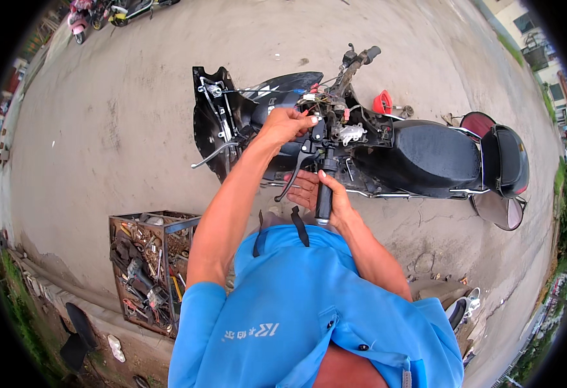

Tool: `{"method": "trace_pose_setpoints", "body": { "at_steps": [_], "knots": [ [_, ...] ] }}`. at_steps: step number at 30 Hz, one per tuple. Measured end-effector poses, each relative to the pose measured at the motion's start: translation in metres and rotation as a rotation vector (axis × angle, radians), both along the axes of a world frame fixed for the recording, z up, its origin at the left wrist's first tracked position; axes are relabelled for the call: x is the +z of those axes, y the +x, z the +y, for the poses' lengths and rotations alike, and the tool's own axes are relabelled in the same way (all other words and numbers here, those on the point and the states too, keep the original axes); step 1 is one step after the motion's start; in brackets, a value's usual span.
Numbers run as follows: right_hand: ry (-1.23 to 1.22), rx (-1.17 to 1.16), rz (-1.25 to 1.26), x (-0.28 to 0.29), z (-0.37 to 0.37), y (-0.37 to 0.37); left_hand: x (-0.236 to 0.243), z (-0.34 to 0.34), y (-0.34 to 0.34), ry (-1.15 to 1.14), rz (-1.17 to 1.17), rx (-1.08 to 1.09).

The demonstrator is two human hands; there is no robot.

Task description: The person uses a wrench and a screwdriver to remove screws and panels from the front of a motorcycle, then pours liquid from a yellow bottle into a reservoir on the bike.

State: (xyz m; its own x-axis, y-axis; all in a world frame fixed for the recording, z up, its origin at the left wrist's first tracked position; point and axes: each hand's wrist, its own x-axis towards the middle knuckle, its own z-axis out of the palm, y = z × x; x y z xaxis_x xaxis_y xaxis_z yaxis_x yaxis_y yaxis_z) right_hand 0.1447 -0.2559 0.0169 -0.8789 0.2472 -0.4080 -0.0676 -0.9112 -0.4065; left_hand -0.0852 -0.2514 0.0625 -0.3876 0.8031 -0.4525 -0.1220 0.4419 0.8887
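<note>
A scooter with its front panels taken off stands before me, wires bared around its handlebar. My left hand [288, 127] is closed in a pinch beside the black brake lever bracket [319, 129]; what its fingertips hold, if anything, is too small to make out. Below it, my right hand [334, 197] is around the near black handlebar grip [323, 202]. Its thumb lies on top of the grip, and its fingers reach underneath toward the black brake lever [294, 173]. Loose coloured wires [319, 98] spread over the handlebar's middle.
The black seat [425, 158] and rear box [506, 160] extend to the right. A detached-looking black front panel [209, 123] is at the left. A metal-framed bin [118, 271] of tools and parts stands at my near left. A red funnel-like piece [382, 102] lies beyond the scooter.
</note>
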Motion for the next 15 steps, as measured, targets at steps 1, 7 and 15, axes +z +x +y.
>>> {"method": "trace_pose_setpoints", "body": {
  "at_steps": [1, 7, 15],
  "knots": [
    [0.004, 0.015, -0.007, 0.002, 0.001, 0.000, -0.003, 0.001, 0.000, 0.004, -0.007, 0.015],
    [-0.131, 0.136, 0.143, 0.001, 0.008, 0.003, 0.047, 0.011, 0.024, -0.180, 0.658, -0.218],
    [-0.079, 0.074, 0.082, 0.005, 0.004, -0.003, 0.060, 0.025, 0.035, -0.227, 0.930, -0.253]
  ]
}}
